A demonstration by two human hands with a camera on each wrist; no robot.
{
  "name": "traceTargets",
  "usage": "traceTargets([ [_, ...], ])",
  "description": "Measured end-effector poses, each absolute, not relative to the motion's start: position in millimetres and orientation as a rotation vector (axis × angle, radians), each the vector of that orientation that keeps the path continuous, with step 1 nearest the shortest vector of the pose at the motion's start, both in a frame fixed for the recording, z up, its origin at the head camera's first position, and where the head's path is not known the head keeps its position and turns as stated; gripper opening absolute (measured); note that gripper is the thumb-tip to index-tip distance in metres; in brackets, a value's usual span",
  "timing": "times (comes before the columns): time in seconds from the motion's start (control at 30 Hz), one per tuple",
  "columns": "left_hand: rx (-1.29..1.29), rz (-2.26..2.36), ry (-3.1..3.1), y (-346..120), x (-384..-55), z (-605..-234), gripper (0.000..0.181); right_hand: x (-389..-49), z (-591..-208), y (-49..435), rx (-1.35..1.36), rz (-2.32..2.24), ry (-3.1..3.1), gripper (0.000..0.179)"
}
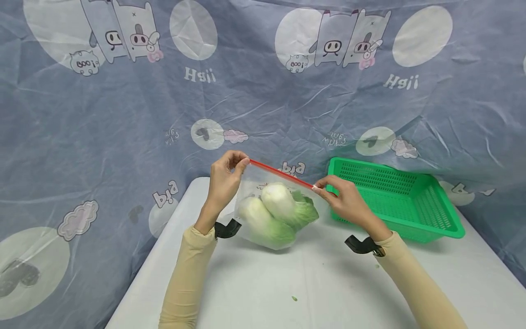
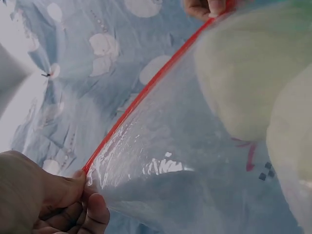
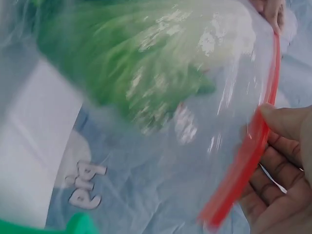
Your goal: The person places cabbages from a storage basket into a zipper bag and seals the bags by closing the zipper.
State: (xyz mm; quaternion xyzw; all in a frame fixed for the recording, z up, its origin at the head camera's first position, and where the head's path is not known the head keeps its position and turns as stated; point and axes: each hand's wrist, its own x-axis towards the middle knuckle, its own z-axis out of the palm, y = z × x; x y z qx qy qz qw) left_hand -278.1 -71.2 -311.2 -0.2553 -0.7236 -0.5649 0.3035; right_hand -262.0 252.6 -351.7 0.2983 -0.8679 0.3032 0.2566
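A clear zip bag (image 1: 252, 187) with a red zip strip along its top hangs between my two hands. Inside it lie two pale green-and-white cabbages (image 1: 279, 201), their leafy ends toward the lower right. My left hand (image 1: 225, 178) pinches the strip's left end between thumb and fingers, as the left wrist view (image 2: 63, 195) also shows. Toward the other end, my right hand (image 1: 345, 198) pinches the red strip; in the right wrist view a length of strip extends past the thumb (image 3: 285, 119). The strip slopes down to the right and looks pressed together.
A green plastic basket (image 1: 394, 196) stands on the white table (image 1: 263, 283) at the right, close to my right hand. Small green leaf scraps (image 1: 294, 298) lie on the tabletop. Behind the table hangs a printed grey-blue cloth (image 1: 123, 123).
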Motion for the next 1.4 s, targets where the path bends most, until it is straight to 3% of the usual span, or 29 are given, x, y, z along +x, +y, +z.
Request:
traceTargets([
  [0.23, -0.588, -1.506, -1.901, -79, -271, -299, 0.014, -266, -367, 286, 0.628, 0.830, -2.444, 0.007],
  [0.47, -0.562, -1.530, -1.884, -86, -289, -311, 0.018, -279, -371, 281, 0.520, 0.971, -2.564, 0.024],
  [0.77, -0.459, -1.325, -1.747, -101, -290, -308, 0.022, -325, -361, 237, 0.689, 1.920, -2.284, 0.032],
  [0.9, -0.503, -1.216, -1.911, -102, -279, -301, 0.017, -343, -370, 232, 0.615, 2.054, -2.252, 0.033],
  [1.13, -0.806, -1.212, -2.461, -89, -249, -294, 0.005, -350, -402, 243, 0.394, 1.770, -2.563, 0.049],
  [1.4, -1.608, -0.756, -2.812, -21, -213, -316, 0.017, -333, -410, 242, 0.543, 1.135, -2.835, 0.024],
])
